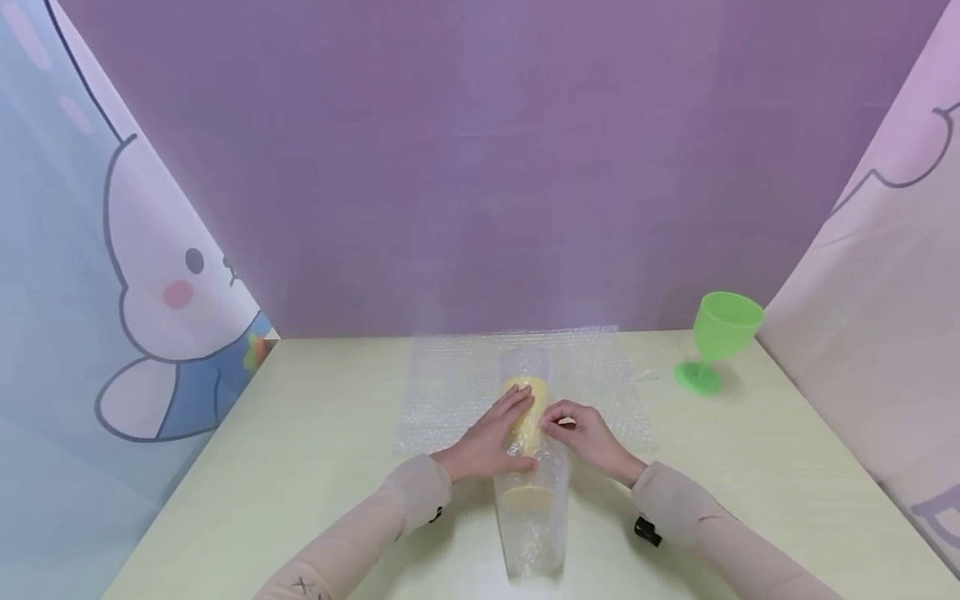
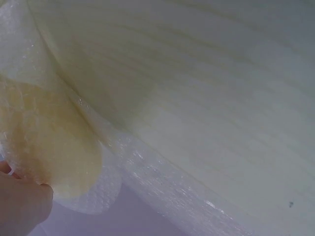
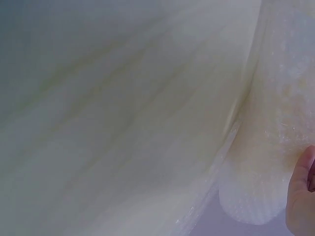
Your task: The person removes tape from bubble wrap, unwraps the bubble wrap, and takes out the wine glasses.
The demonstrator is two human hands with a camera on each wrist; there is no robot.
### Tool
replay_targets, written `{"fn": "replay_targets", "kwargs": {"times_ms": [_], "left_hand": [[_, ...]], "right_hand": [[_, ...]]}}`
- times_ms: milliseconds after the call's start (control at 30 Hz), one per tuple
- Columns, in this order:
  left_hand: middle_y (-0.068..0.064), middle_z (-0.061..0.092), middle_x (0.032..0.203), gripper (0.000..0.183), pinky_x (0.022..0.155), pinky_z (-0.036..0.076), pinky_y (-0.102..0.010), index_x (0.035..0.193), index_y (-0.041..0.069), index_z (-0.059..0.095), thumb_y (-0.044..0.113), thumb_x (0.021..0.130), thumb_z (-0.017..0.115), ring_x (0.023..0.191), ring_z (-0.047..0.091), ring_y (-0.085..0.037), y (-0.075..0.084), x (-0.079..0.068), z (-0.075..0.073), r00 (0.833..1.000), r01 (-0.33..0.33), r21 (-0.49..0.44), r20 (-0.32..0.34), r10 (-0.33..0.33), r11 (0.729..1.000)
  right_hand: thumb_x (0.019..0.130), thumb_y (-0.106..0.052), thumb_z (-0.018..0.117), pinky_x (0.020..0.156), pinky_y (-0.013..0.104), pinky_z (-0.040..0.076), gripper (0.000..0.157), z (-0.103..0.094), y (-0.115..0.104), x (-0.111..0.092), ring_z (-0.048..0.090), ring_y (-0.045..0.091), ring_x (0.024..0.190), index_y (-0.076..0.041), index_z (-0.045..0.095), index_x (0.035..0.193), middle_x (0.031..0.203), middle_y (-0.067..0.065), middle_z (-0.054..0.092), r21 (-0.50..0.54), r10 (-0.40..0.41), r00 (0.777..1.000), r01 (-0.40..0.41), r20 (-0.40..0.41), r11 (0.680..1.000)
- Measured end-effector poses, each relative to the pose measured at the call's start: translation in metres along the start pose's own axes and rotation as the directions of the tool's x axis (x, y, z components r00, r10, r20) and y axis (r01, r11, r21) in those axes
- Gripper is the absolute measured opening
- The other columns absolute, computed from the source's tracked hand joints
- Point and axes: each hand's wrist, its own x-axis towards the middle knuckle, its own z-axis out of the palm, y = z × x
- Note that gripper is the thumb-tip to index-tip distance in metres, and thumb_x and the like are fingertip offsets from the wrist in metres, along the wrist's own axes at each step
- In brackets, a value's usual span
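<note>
A yellow cylinder-shaped object (image 1: 527,498) lies rolled inside clear bubble wrap (image 1: 536,537), mid-table in the head view. Its exact kind is hidden by the wrap. My left hand (image 1: 491,437) rests across the roll from the left, fingers spread over its top and thumb set apart on the near part. At the roll's right side my right hand (image 1: 588,433) pinches the wrap between thumb and curled index finger. The left wrist view shows the yellow object (image 2: 54,142) through the plastic, with part of my left hand (image 2: 22,204). My right hand (image 3: 301,196) edges into the right wrist view.
A flat stretch of bubble wrap (image 1: 442,383) spreads behind the roll to the table's back edge. A green goblet (image 1: 723,329) stands upright at the back right. A small pale strip (image 1: 645,376) lies left of it. Purple cloth (image 1: 480,167) hangs behind the table (image 1: 315,433).
</note>
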Motion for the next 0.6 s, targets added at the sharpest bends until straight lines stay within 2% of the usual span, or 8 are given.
{"fn": "replay_targets", "kwargs": {"times_ms": [400,600], "left_hand": [[0.006,0.005,0.155,0.094,0.113,0.022,-0.044,0.148,0.013,0.016,0.044,0.077,0.069,0.143,0.000,-0.015,0.0007,-0.0022,-0.0002,1.000,0.009,-0.004,0.005,-0.009,1.000],[0.004,0.006,0.155,0.093,0.113,0.022,-0.045,0.147,0.011,0.017,0.044,0.078,0.069,0.143,0.001,-0.017,0.0006,-0.0015,-0.0015,1.000,-0.010,0.002,-0.003,0.010,1.000]], "right_hand": [[0.087,-0.012,0.060,0.082,0.019,0.050,0.010,0.0005,0.0036,-0.0008,0.059,0.015,0.093,-0.004,0.065,0.090,0.098,0.010,0.065,0.015,-0.003,1.000,0.003,0.001,1.000],[0.088,-0.011,0.060,0.083,0.018,0.049,0.010,-0.0012,0.0013,0.0009,0.059,0.018,0.096,-0.003,0.065,0.091,0.100,0.011,0.065,0.021,0.016,1.000,-0.017,0.008,1.000]]}}
